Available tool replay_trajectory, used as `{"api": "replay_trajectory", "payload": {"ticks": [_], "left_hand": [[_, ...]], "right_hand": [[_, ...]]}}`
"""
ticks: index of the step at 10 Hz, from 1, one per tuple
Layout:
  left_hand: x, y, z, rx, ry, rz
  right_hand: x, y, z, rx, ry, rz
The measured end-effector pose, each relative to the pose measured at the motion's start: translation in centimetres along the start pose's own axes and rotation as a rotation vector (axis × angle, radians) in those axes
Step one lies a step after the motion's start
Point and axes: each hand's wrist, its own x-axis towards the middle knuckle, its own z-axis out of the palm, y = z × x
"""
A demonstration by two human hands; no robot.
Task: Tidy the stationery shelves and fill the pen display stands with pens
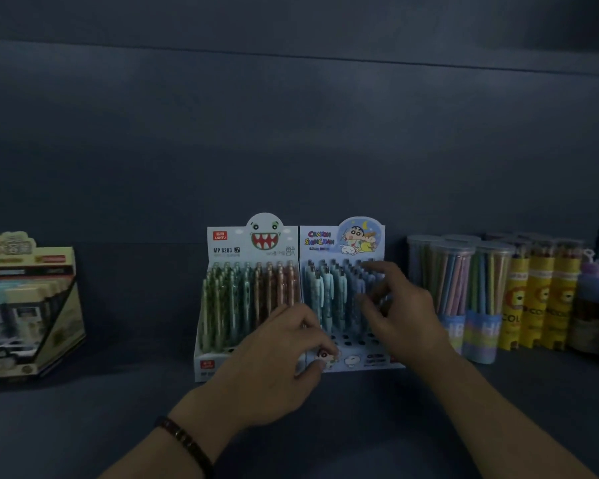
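Pinching the front lip of the Shin-chan stand point(363, 361) between thumb and curled fingers, the left hand point(284, 350) steadies it, while the right hand point(402, 316) spreads wide and loose over the blue pens point(325, 292), with nothing visibly held. Empty holes point(355, 340) show in the front rows, so this stand isn't full yet. Tight quarters here: the monster stand point(242, 295) sits flush on its left, and a careless sweep of those splayed fingers could topple upright pens or shove the light cardboard back along the shelf point(118, 409).
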Motion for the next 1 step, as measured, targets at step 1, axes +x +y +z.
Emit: {"api": "replay_trajectory", "payload": {"ticks": [1], "left_hand": [[-0.14,-0.19,-0.32,-0.046,0.023,0.018]], "right_hand": [[-0.95,-1.37,-0.16,0.02,0.104,0.001]]}}
